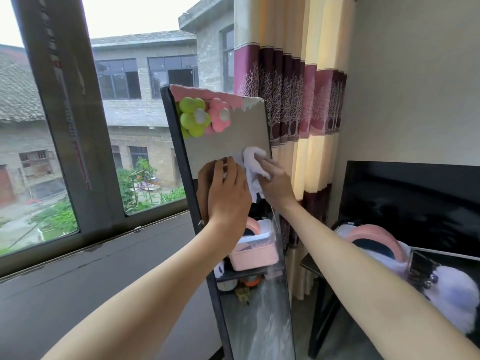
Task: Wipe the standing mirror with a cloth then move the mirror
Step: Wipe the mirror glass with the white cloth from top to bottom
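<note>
A tall standing mirror with a black frame leans in front of the window, with a green and a pink flower ornament stuck at its top. My right hand presses a white cloth against the glass near the mirror's right edge. My left hand rests flat on the glass just left of the cloth, fingers apart, its reflection beside it. The lower glass reflects a pink box and looks streaked.
A large window with a dark frame and a wide sill lies to the left. A striped curtain hangs behind the mirror. To the right, a black screen stands on a dark table with pink and fluffy white items.
</note>
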{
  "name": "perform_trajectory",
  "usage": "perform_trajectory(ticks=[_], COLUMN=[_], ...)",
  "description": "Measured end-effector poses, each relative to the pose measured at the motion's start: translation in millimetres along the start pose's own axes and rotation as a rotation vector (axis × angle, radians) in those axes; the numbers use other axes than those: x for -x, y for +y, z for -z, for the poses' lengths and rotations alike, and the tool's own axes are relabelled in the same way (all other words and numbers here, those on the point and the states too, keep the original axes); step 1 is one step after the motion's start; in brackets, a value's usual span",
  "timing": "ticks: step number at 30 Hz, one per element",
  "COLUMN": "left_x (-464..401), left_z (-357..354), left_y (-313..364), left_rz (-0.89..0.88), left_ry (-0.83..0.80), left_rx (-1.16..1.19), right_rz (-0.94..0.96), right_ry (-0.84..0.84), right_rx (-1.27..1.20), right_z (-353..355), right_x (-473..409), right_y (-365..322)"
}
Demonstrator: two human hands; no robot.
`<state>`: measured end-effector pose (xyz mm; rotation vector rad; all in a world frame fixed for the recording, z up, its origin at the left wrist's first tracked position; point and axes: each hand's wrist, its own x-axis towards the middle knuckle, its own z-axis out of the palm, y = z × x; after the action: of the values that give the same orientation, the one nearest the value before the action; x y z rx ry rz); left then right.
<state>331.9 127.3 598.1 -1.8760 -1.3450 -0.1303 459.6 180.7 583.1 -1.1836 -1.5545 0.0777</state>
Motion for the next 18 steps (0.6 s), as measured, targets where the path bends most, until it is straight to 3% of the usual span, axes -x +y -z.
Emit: perform_trajectory(ticks=[2, 6, 8, 10, 13, 15, 18], left_x=[1.0, 5.8, 8.8, 9.8, 9.4, 9.6, 14.0], left_z=[-1.8, -6.1, -10.8, -13.1, -11.4, -7.3, -7.4], left_y=[-2.3, 1.7, 3.3, 1.4, 3.9, 8.4, 12.7], left_rz=[0.01, 0.001, -0.003, -0.019, -0.061, -0.061, -0.03], left_ry=[0.01, 0.022, -0.013, 0.013, -0.004, -0.013, -0.01], left_rx=[0.014, -0.005, -0.033, -0.104, -0.077, -0.011, 0.035], right_rz=[-0.046, -0.554, -0.639, -0.606, -0.45, -0.302, -0.253], right_ry=[-0.073, -0.417, -0.397, -0.2, 0.042, 0.06, -0.103], right_rx=[0.094, 0.23, 0.28, 0.277, 0.05, -0.072, -0.182], right_z=[-15.6, -17.6, -10.9, -1.3, 14.5, 17.7, 0.5], right_x=[33.4, 107.8, 118.3, 103.5, 63.3, 40.5, 36.9], right_y=[25.8, 83.1, 92.9, 80.6, 34.6, 2.5, -9.7])
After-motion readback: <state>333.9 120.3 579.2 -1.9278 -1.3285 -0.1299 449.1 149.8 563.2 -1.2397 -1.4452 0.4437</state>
